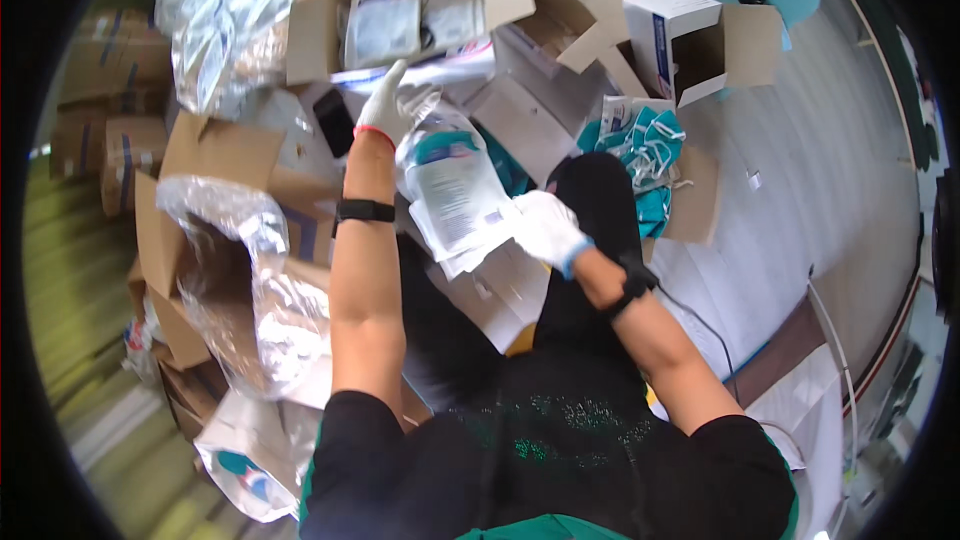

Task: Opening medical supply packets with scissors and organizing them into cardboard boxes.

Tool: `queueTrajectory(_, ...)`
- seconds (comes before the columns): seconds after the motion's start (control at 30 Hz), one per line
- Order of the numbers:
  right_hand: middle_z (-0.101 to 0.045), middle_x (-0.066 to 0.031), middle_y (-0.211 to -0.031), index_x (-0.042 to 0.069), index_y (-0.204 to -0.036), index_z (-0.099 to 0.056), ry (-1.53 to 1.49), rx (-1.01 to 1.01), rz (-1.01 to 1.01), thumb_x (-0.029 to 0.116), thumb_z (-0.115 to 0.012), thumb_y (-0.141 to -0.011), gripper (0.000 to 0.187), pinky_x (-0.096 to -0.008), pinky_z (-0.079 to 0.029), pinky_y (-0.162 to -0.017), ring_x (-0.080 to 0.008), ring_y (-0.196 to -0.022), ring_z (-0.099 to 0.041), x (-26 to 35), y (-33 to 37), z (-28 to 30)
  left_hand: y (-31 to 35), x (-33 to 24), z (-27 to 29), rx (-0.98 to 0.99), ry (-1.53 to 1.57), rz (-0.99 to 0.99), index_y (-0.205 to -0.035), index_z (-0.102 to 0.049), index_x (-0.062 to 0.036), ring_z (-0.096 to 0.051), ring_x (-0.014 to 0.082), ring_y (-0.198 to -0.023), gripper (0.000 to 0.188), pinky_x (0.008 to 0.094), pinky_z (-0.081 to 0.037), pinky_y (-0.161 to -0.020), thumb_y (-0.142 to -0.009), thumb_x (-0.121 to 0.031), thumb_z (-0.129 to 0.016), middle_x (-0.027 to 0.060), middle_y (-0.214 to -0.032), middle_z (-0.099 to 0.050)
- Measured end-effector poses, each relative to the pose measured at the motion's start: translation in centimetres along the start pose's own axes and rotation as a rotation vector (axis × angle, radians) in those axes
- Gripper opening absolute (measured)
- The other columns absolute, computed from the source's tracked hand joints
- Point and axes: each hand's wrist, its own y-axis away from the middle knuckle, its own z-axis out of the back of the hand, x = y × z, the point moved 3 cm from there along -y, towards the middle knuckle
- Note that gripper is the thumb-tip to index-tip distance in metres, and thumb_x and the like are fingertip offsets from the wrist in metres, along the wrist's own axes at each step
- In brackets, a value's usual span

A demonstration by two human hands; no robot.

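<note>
Two hands in white knitted gloves work above the lap of a seated person in a dark top and trousers. The right hand (548, 228), its glove edged in blue, is closed on the lower right edge of several clear plastic packets (455, 200). These lie overlapping between the knees, tilted, with printed text on the front and something teal showing near the top. The left hand (385, 108), its glove edged in red, is at the upper end of the packets, with one finger stretched upward; whether it grips them cannot be told. Each forearm wears a black band.

Just beyond the left hand stands an open cardboard box (308, 40) holding flat packets side by side. A dark, phone-like rectangle (333, 123) lies just left of that hand. Beside the right knee is a heap of teal masks (648, 145) with white straps, and above it a white and blue carton (672, 30) lies open. On the left sit a large open carton (160, 260) with a crumpled clear liner (275, 305) and, nearer the person, a white bag (240, 430). Clear plastic bags (225, 20) pile up at upper left.
</note>
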Motion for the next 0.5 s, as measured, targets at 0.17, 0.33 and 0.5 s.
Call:
queueTrajectory(0.17,-0.064,-0.0125,-0.066,0.004,-0.080,-0.068,-0.053,-0.075,0.378,0.026,-0.055,-0.091,0.028,-0.0410,-0.050,-0.055,-0.0288,-0.058,-0.063,-6.7,-0.1,-1.5,7.2,0.3,1.8,-0.154,-0.257,-0.271,-0.131,-0.042,0.0098,-0.057,0.0435,-0.115,0.043,0.0487,-0.050,-0.096,-0.097,-0.017,-0.048,0.0305,-0.129,-0.052)
queueTrajectory(0.33,-0.045,0.0043,-0.051,0.005,-0.086,-0.058,-1.333,0.185,-0.291,0.036,-0.047,-0.102,0.037,-0.0210,-0.031,-0.033,-0.0051,-0.035,-0.037,-1.4,2.8,1.6,13.1,2.8,8.7,-0.282,-0.304,-0.232,-0.126,-0.053,-0.0024,-0.063,0.0295,-0.108,0.038,0.0415,-0.051,-0.090,-0.093,-0.021,-0.059,0.0165,-0.124,-0.061)
queueTrajectory(0.5,-0.046,0.0043,-0.049,-0.002,-0.104,-0.061,-1.499,0.221,-0.287,0.041,-0.042,-0.102,0.048,-0.0204,-0.034,-0.033,-0.0056,-0.033,-0.037,-2.0,4.3,1.3,16.2,9.0,5.8,-0.083,0.111,0.035,-0.139,-0.040,-0.0051,-0.048,0.0332,-0.126,0.070,0.0475,-0.046,-0.096,-0.092,-0.054,-0.054,0.0157,-0.141,-0.045)
